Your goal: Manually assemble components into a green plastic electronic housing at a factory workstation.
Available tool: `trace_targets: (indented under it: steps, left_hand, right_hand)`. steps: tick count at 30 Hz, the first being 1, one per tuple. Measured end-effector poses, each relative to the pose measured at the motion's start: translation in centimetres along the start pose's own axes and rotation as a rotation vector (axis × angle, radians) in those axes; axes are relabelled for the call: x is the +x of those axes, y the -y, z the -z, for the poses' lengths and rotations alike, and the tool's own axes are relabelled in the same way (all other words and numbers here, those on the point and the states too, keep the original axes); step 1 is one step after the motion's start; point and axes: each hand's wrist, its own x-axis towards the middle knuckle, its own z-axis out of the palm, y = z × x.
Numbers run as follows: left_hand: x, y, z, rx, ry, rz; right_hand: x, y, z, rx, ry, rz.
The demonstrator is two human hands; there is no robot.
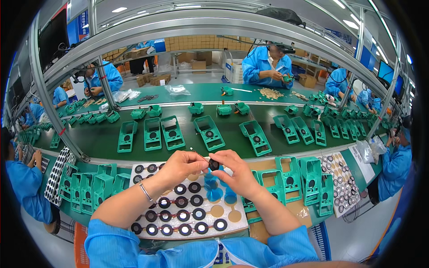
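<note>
- Fingers of the right hand (237, 173) are clamped on a black disc (214, 165), mid-frame.
- Fingers of the left hand (184, 166) are pinched together at its left edge; on what, I cannot tell.
- A white tray (237, 228) with rows of similar discs (183, 215) lies below, lower centre.
- Green housings (305, 185) stand beside it, lower right.
- A green belt (96, 140) crosses mid-frame, bearing more housings.

Beyond the white foam tray (237, 228) we had a lane on the green belt (233, 144) between two middle housings (206, 125). Overlapping green frames (310, 178) crowded our right, more casings (103, 181) our left; a slanting metal post (62, 132) obstructed the far left, and a rail (192, 27) spanned overhead.
</note>
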Motion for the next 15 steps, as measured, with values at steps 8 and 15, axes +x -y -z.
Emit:
trace_targets:
  steps: [8, 15]
  left_hand:
    - [0.4, 1.2, 0.2, -0.079, 0.006, 0.019]
    - [1.5, 3.1, 1.3, -0.463, 0.125, 0.185]
  right_hand:
    - [0.0, 0.7, -0.4, -0.233, 0.017, 0.04]
    - [0.0, -0.7, -0.1, 0.293, 0.012, -0.193]
